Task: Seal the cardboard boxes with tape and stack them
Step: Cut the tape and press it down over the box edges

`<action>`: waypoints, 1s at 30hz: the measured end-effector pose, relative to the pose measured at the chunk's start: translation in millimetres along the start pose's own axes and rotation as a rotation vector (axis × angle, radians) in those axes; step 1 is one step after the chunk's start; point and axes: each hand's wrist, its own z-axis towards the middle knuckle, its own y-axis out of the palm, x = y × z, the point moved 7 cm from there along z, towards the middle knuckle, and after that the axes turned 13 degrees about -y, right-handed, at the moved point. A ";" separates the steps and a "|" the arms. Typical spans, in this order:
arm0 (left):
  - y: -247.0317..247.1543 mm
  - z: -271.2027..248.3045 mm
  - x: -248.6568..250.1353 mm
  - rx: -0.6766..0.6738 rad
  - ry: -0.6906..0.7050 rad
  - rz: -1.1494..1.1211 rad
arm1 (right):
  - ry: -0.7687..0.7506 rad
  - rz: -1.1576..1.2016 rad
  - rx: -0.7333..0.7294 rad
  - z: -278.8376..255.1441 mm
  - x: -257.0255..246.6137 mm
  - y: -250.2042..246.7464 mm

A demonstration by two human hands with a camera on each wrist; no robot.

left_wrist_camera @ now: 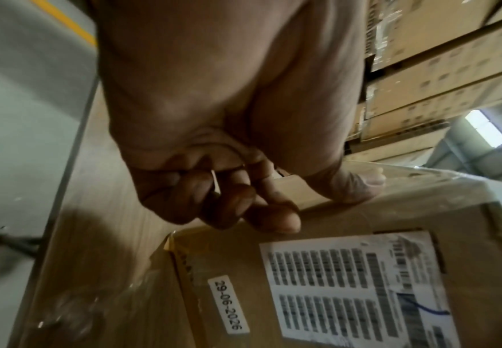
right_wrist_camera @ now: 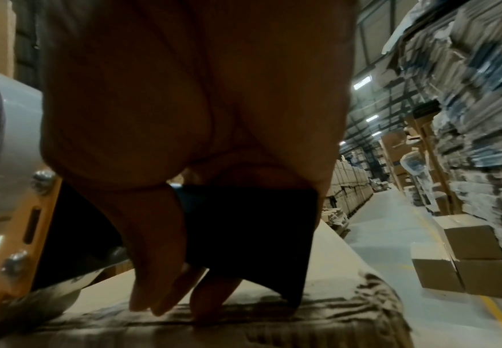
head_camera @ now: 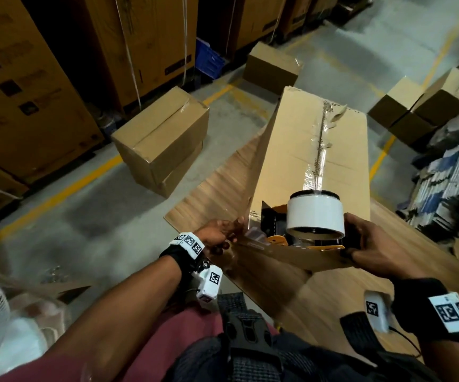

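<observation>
At the near end of the long box: tape laid along the seam, both hands busy.

Right hand point(head_camera: 371, 244) wrapped round the black handle of the orange-and-black tape dispenser point(head_camera: 302, 232), white roll of tape point(head_camera: 315, 217) mounted on top, dispenser pressed at the near edge of the long brown cardboard box point(head_camera: 300, 150). Left hand point(head_camera: 217, 235) at the box's near left corner, fingers point(left_wrist_camera: 273, 219) curled against the top edge, thumb pressed flat on the clear tape point(head_camera: 319, 150) folded over there. Shiny wrinkled strip of that tape run down the box's centre seam. White printed label point(left_wrist_camera: 357, 289) and a date sticker point(left_wrist_camera: 229, 303) stuck on the near end face. Box lying on a wood-grain table point(head_camera: 217, 194). Beyond, on the grey concrete floor point(head_camera: 79, 205), two taped brown boxes stacked point(head_camera: 162, 142), another taped box point(head_camera: 271, 64) farther back, more boxes point(head_camera: 421, 106) to the right.
</observation>
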 end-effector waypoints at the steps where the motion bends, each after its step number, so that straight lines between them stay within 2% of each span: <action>1: -2.8 -2.0 4.8 0.023 0.050 -0.039 | -0.008 -0.009 -0.007 -0.1 -0.7 0.5; 3: -10.5 -12.7 19.7 0.076 0.209 -0.157 | -0.034 -0.029 -0.014 -0.2 -2.7 1.6; 5: -15.5 -41.9 42.6 0.221 0.546 -0.060 | -0.051 -0.093 -0.012 -0.7 -9.8 1.9; 7: 3.8 -75.0 60.6 0.319 0.894 0.305 | -0.074 -0.134 0.014 -0.7 -14.0 1.9; 9: 34.8 -88.1 60.4 0.304 1.084 0.672 | -0.106 -0.139 0.031 -0.2 -15.1 1.7; 12: 51.0 -80.4 51.9 0.313 1.082 0.987 | -0.157 -0.124 -0.023 -2.8 -14.7 3.5; 17: 50.2 -84.2 51.9 0.416 1.144 1.198 | -0.174 0.041 -0.022 -12.1 -25.4 -1.0; 23: 57.8 -84.7 50.6 0.514 1.120 1.313 | -0.221 0.111 -0.044 -19.1 -11.1 -4.5; 26: 59.6 -87.4 48.9 0.601 1.106 1.375 | -0.210 0.174 0.009 -28.2 6.8 -18.1; 30: 62.5 -88.6 47.3 0.618 1.088 1.354 | -0.160 0.244 0.060 -56.6 45.2 -45.9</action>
